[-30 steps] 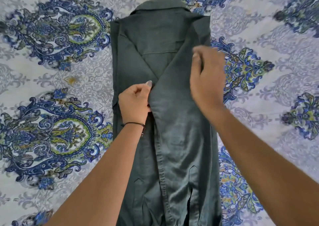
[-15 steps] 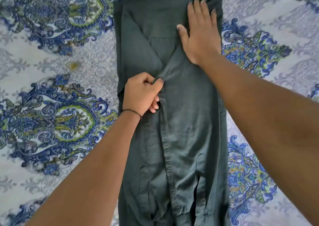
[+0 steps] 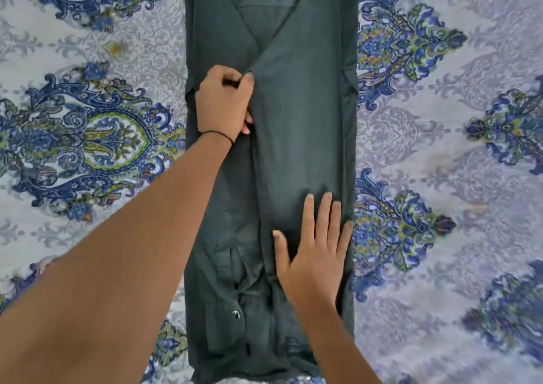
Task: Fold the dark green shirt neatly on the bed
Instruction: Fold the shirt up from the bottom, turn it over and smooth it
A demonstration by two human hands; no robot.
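The dark green shirt [image 3: 299,113] lies lengthwise down the middle of the bed, both sides folded inward into a long narrow strip. The sleeves cross near its top; the collar is out of view. My left hand [image 3: 224,101] pinches the edge of the right folded panel near the centre seam, a thin black band on its wrist. My right hand [image 3: 316,251] rests flat, fingers spread, on the lower right part of the shirt. A metal snap button [image 3: 236,314] shows among wrinkles near the hem.
The bedsheet [image 3: 440,148] is pale grey-white with blue and green paisley medallions and spreads flat on both sides of the shirt. A small yellowish stain [image 3: 115,49] marks the sheet at upper left.
My right hand has slid from the shirt's upper right down to its lower right, palm flat. My left hand keeps its pinch on the fold edge. The view has tilted downward.
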